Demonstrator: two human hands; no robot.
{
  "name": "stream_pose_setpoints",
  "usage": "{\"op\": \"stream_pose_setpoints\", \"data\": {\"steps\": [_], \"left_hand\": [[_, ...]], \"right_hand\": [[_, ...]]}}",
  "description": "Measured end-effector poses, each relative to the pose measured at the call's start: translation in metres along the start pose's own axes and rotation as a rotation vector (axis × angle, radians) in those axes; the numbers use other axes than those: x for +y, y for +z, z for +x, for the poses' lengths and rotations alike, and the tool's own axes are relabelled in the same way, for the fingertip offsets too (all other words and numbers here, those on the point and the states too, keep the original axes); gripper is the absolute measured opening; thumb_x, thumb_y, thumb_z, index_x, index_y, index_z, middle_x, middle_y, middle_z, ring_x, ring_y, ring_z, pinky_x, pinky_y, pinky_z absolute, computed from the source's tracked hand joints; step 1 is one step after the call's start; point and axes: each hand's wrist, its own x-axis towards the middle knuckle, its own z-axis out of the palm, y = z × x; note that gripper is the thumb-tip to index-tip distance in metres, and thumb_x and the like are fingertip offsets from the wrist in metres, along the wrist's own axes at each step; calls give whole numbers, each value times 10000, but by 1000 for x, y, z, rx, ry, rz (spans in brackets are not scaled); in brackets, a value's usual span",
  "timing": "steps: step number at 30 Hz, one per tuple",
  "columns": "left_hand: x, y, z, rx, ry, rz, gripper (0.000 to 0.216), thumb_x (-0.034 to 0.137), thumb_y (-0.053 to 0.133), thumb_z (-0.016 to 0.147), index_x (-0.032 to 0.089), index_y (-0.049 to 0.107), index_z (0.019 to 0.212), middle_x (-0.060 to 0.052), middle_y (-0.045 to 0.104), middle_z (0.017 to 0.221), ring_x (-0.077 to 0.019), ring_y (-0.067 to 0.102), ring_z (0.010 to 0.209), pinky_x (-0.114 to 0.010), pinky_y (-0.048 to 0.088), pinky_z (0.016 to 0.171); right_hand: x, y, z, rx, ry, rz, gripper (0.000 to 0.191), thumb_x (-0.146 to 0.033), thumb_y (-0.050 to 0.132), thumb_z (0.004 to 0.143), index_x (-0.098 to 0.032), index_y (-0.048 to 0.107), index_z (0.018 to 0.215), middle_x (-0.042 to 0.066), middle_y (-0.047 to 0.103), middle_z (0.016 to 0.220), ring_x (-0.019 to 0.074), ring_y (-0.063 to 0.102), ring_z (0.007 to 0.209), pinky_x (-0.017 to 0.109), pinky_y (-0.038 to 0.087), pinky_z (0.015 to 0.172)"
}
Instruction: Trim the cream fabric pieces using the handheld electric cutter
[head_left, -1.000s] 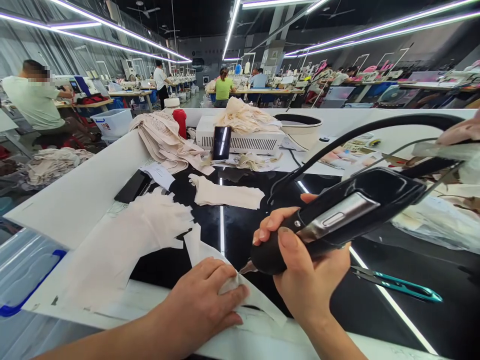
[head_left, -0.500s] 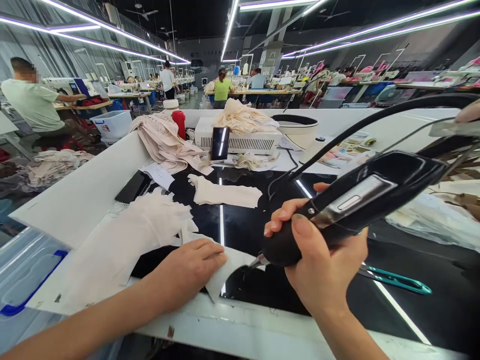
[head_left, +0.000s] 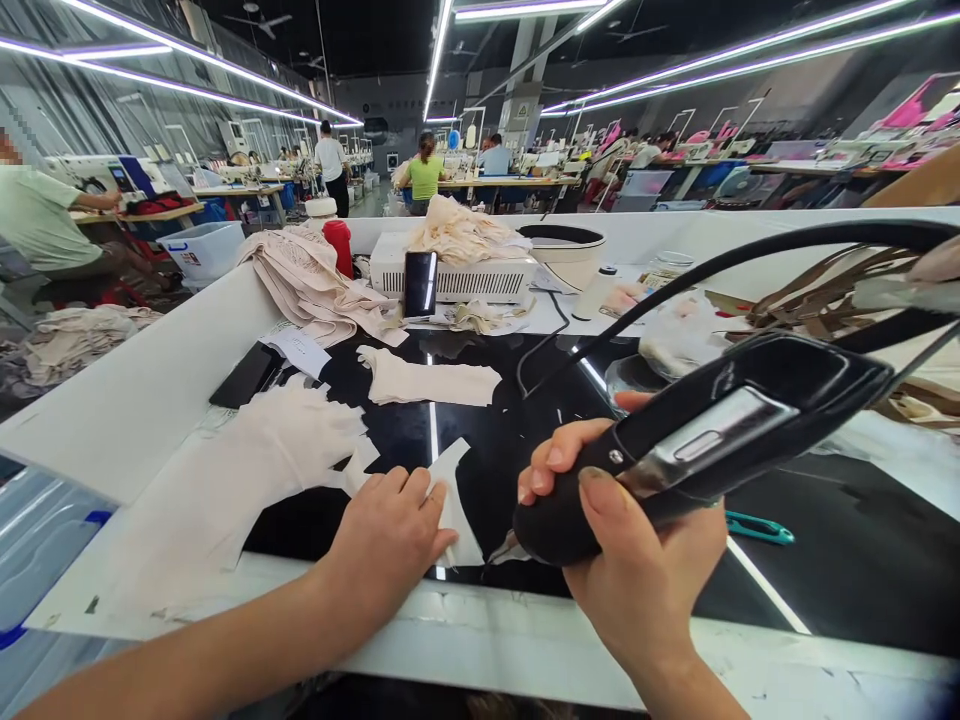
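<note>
Now the white piece point(head_left: 462, 505) has turned under the pressing, unclenched left grip point(head_left: 394, 535), seemingly free of the black tool point(head_left: 697, 450) which the right grip point(head_left: 637, 570) clasps.

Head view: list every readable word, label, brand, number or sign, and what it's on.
No text reads clearly.
White paper slip: small marks, too small to read.
Black handheld tool: faint mark on the casing, too blurred.
Pillar sign: triangle symbol, any wording too small.
Back wall: lettering, blurred.
Pale bin: label, unreadable.
</note>
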Motion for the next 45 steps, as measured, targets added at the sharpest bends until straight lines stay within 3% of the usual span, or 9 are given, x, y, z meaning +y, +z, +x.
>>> {"op": "stream_pose_setpoints", "data": {"steps": [14,18,21,24,26,29,37,45], "left_hand": [[6,-5,-2,13,-37,40,486,540,983,969,155,782,1186,-20,716,946,-221,681,804,-338,557,698],[1,-10,-9,24,-51,92,312,437,899,1065,167,757,1002,0,656,823,-201,637,722,-325,518,661],[-1,-15,-11,112,6,98,264,250,727,1162,178,703,909,-7,638,798,-197,628,716,-320,515,645],[3,-18,-11,225,221,-21,235,48,562,1158,146,730,1027,-38,708,901,-194,679,789,-315,570,696],[9,-17,-11,268,356,-131,258,18,520,1158,122,747,1093,-54,744,962,-190,713,847,-307,612,764],[15,-12,-10,294,441,-228,305,38,478,1190,101,765,1106,-72,781,1014,-181,737,878,-293,650,834],[1,2,-11,226,428,-243,276,43,492,1201,86,763,1234,-97,828,1121,-183,794,1061,-307,683,1053],[-1,7,-18,227,328,-330,187,158,553,1219,145,721,1302,-107,820,1207,-234,796,1113,-423,702,1056]], "right_hand": [[8,2,-3,-35,-25,19,465,-440,1006,917,-347,723,1274,-64,744,827,136,701,592,246,635,532],[8,0,-3,-38,-24,7,478,-441,1003,918,-348,714,1287,-67,744,829,141,704,594,256,643,539],[7,-1,-3,-44,-34,-9,480,-442,989,930,-343,711,1307,-64,745,835,150,704,596,270,641,536],[6,-1,-4,-44,-34,-24,467,-426,978,936,-343,708,1308,-64,742,833,156,700,592,278,623,528],[6,-1,-4,-37,-35,-39,452,-418,971,937,-346,711,1299,-65,734,825,164,698,587,285,608,514],[6,-2,-5,-29,-41,-59,433,-404,958,944,-342,720,1300,-59,729,821,174,694,582,297,594,496],[2,0,-3,-37,-37,-63,428,-408,969,935,-349,714,1273,-52,709,797,188,677,582,333,601,508],[1,0,-2,-43,-41,-74,447,-440,977,932,-337,704,1271,-48,714,806,200,694,590,354,620,510]]}}
